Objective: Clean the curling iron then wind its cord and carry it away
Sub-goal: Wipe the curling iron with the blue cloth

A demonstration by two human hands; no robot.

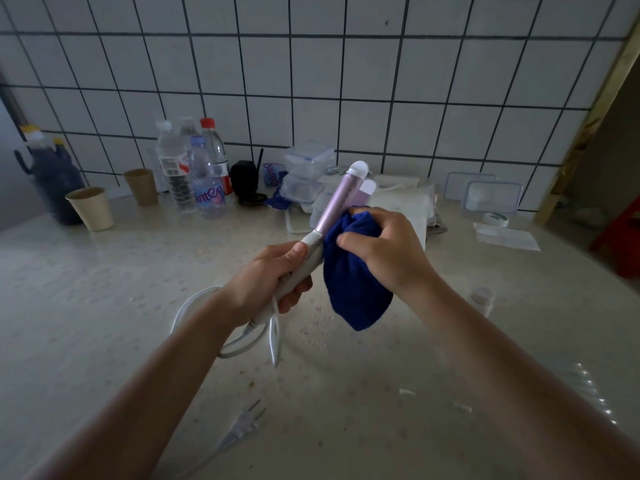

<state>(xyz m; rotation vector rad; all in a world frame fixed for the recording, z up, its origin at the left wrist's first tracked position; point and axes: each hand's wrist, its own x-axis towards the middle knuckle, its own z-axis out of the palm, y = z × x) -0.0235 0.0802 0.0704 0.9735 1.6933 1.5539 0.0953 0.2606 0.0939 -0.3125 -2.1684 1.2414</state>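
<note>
My left hand point(273, 275) grips the white handle of the curling iron point(337, 199), whose pink barrel with a white tip points up and away over the counter. My right hand point(382, 245) holds a dark blue cloth point(353, 285) bunched against the lower part of the barrel, and the cloth hangs down below the hand. The white cord point(197, 306) loops from the handle's end down onto the counter under my left wrist. Its plug point(242, 426) lies on the counter near the front, between my forearms.
Along the tiled wall stand several plastic bottles point(207, 174), two paper cups point(91, 207), a dark jug point(52, 178), stacked clear boxes point(306, 171) and lids point(491, 195). A small bottle point(481, 297) stands right of my right forearm. The speckled counter point(104, 289) spreads to the left.
</note>
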